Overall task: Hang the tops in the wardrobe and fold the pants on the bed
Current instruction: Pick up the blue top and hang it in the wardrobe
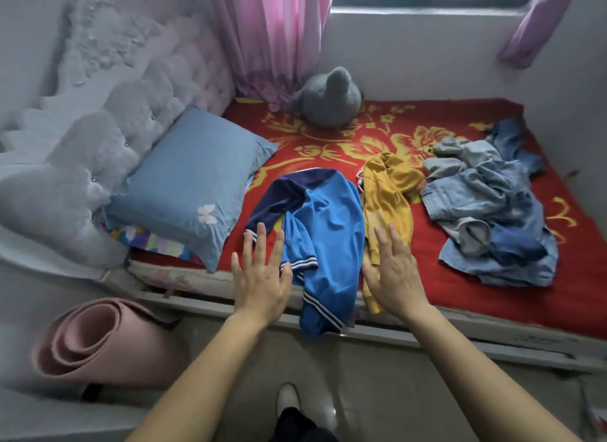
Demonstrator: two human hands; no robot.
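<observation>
A: Starting with the blue top (pixel 323 218): crumpled at the near edge of the bed (pixel 492 310), striped hem spilling over it.

B: And flanked! Left hand (pixel 261 277) just beside its left side, fingers straight and spread, gripping nothing.

A: Same for the right hand (pixel 392 274): flat, splayed, empty, hovering over the lower end of the yellow top (pixel 387 191), itself just beside the blue.

B: Further toward the right edge, a heap of denim (pixel 486 211), pale and dark, all tangled.

A: Toward the left edge, a blue pillow (pixel 193 185) against the tufted headboard (pixel 108 139).

B: At the far edge, a grey plush toy (pixel 330 99) under pink curtains (pixel 272 37). Down on the floor by the near left corner, a rolled pink mat (pixel 98 339).
</observation>
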